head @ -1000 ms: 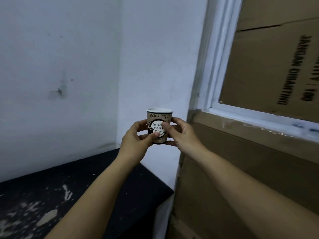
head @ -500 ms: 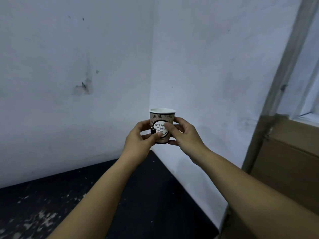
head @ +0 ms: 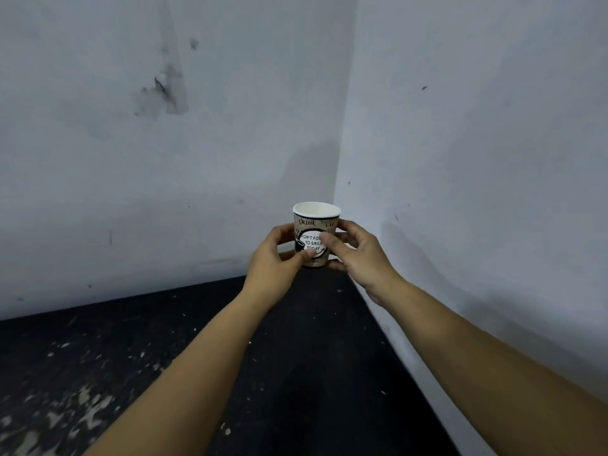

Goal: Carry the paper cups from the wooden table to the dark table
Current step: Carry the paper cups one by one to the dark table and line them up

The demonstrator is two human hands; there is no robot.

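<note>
A brown printed paper cup (head: 312,225) with a white rim and a round white label stands upright between both my hands. My left hand (head: 274,258) grips its left side, thumb on the lower front. My right hand (head: 358,255) grips its right side, thumb across the label. The cup is held in the air above the far right corner of the dark table (head: 312,357). The cup's base is hidden behind my fingers.
The dark table top is black with pale scuffs and paint flecks at its left (head: 65,406). It sits in a corner between a stained white wall behind (head: 164,159) and a white wall on the right (head: 477,192).
The view has swung left: the cardboard boxes and window frame on the right are gone, and the dark table now fills the lower view. Both hands still hold the cup, now over the table's corner.
</note>
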